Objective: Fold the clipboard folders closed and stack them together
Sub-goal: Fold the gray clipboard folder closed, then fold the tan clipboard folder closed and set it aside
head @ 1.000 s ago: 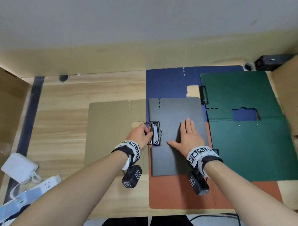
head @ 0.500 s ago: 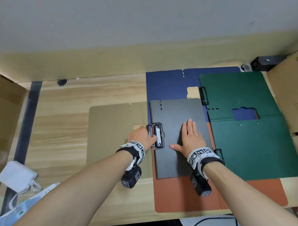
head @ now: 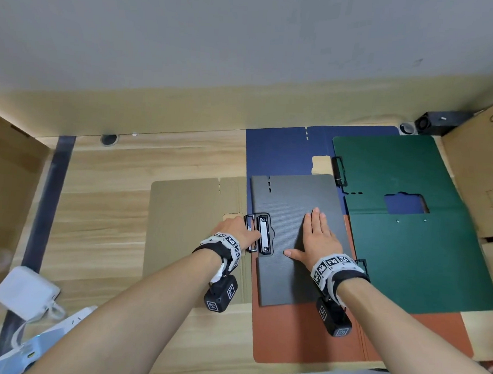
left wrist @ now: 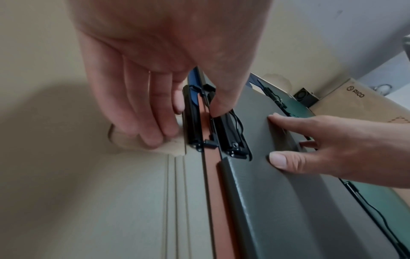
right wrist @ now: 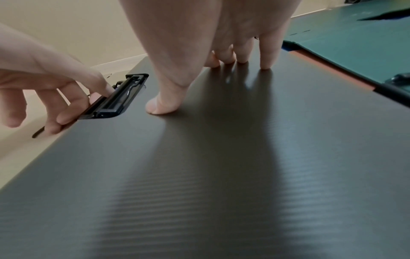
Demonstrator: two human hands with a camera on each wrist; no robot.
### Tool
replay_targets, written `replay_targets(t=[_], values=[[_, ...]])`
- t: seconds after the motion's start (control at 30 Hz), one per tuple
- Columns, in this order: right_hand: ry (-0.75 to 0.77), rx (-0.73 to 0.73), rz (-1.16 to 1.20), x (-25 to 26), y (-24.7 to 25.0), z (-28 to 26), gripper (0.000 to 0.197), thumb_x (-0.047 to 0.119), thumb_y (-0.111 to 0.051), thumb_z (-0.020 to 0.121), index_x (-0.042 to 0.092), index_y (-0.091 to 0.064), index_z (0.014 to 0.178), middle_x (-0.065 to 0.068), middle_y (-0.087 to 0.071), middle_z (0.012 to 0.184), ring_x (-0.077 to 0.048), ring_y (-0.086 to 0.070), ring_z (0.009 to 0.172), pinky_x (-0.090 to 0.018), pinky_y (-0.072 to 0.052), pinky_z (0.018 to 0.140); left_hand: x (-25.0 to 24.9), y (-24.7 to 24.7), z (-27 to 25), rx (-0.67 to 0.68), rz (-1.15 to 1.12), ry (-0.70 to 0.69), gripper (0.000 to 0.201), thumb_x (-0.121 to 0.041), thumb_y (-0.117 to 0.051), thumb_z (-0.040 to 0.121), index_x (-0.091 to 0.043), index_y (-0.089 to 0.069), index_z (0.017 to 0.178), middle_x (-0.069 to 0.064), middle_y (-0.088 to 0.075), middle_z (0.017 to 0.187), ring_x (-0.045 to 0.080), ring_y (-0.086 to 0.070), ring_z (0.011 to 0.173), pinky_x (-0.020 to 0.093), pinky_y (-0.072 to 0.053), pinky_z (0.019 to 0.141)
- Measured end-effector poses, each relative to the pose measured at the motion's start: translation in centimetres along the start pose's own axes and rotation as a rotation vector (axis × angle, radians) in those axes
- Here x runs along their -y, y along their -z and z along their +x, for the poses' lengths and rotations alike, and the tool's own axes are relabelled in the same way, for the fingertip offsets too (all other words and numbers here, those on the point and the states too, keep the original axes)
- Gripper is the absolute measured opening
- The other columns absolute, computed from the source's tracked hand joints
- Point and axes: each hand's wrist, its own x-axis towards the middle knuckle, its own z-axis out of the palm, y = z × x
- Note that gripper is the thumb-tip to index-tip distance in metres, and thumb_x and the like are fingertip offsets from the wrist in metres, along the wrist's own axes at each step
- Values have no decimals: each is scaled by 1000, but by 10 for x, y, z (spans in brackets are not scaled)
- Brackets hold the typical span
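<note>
A grey clipboard folder (head: 295,206) lies folded shut in the middle, on top of an open rust-orange folder (head: 303,336) and an open blue folder (head: 283,151). An open khaki folder (head: 192,235) lies to its left and an open green folder (head: 406,250) to its right. My left hand (head: 237,231) pinches the black clip (head: 263,234) at the grey folder's left edge, thumb on top (left wrist: 218,108) and fingers beside it. My right hand (head: 316,238) presses flat on the grey cover (right wrist: 244,157), fingers straight.
A cardboard box (head: 480,174) stands at the right edge, with a small black device (head: 440,121) behind it. A white adapter (head: 26,293) and a power strip (head: 49,336) lie at the front left. Bare wooden table (head: 111,223) shows left of the khaki folder.
Almost nothing: the left hand stays at the clip and the right hand stays flat on the grey folder. Only the view has shifted slightly.
</note>
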Motion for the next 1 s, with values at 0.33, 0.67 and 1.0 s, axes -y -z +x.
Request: replay_targets(t=[0.33, 0.67, 1.0], values=[[-7, 21, -6, 2, 1, 0, 119, 68, -59, 80, 6, 11, 154, -15, 19, 162, -30, 10, 152, -48, -19, 122, -16, 0, -4, 18, 139, -38, 33, -36, -46, 84, -13, -51, 60, 1, -53, 64, 18, -49, 55, 24, -36, 50], [-18, 6, -12, 3, 1, 0, 120, 69, -58, 79, 5, 11, 154, -15, 18, 162, -30, 9, 152, -47, -20, 121, 11, 7, -4, -10, 160, -58, 54, -53, -32, 87, -12, -59, 64, 2, -56, 68, 23, -62, 68, 30, -56, 64], [-17, -3, 0, 4, 3, -2, 118, 69, -57, 80, 7, 10, 154, -14, 17, 163, -29, 8, 152, -45, -19, 122, 45, 16, -5, -8, 221, -50, 41, -51, -39, 88, -15, -52, 72, 0, -55, 67, 21, -54, 60, 27, -42, 54]])
